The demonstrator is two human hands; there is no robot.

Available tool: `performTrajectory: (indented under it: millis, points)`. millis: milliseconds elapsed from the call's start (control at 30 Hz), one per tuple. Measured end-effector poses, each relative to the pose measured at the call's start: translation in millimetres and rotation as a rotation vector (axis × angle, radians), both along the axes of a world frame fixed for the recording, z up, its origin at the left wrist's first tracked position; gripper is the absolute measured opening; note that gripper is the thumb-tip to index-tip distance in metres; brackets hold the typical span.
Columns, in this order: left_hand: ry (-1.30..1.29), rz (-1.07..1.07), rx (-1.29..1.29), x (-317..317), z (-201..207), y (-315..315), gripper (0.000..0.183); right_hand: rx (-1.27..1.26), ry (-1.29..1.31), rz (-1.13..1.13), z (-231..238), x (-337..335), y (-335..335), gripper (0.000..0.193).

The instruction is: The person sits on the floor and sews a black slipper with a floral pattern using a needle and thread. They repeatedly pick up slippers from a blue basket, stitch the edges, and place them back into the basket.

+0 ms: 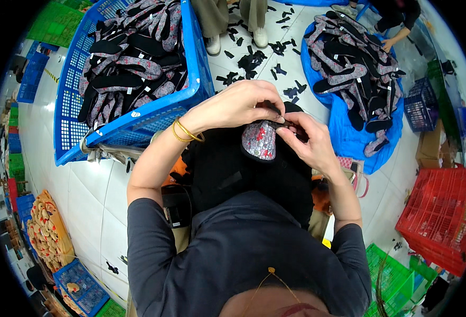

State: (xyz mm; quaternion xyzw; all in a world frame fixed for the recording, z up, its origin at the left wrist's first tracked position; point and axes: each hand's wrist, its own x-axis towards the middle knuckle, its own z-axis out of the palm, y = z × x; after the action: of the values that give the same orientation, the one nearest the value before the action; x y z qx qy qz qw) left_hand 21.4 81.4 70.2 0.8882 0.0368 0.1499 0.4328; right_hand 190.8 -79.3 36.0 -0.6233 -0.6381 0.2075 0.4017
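Over my lap I hold a slipper [259,141] with a grey and red patterned upper and black edging, its rounded end pointing toward me. My left hand [246,103], with gold bangles at the wrist, is closed with its fingertips pinching the slipper's black edge. From the other side my right hand [308,140] grips the same edge between thumb and fingers. The two hands nearly meet there. My fingers partly hide the slipper's far part, so a small piece between them cannot be made out.
At the front left stands a blue crate [156,112] heaped with similar slippers. More lie on a blue sheet [341,150] at the right, where another person's hand [389,45] reaches in. Black scraps [250,62] litter the floor near someone's legs [211,18]. A red crate [444,211] stands right.
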Motion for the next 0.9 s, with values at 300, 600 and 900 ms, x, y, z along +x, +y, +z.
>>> performTrajectory:
  millis: [300, 600, 900]
  points:
    - [0.031, -0.094, 0.085, 8, 8, 3, 0.021, -0.097, -0.079, 0.097, 20, 2, 10, 0.029]
    - [0.013, -0.083, 0.13, 9, 3, 4, 0.028, -0.198, 0.052, 0.129, 23, 6, 13, 0.025]
    - [-0.044, 0.301, 0.054, 5, -1, 28, 0.017, -0.245, 0.355, 0.017, 9, 17, 0, 0.021]
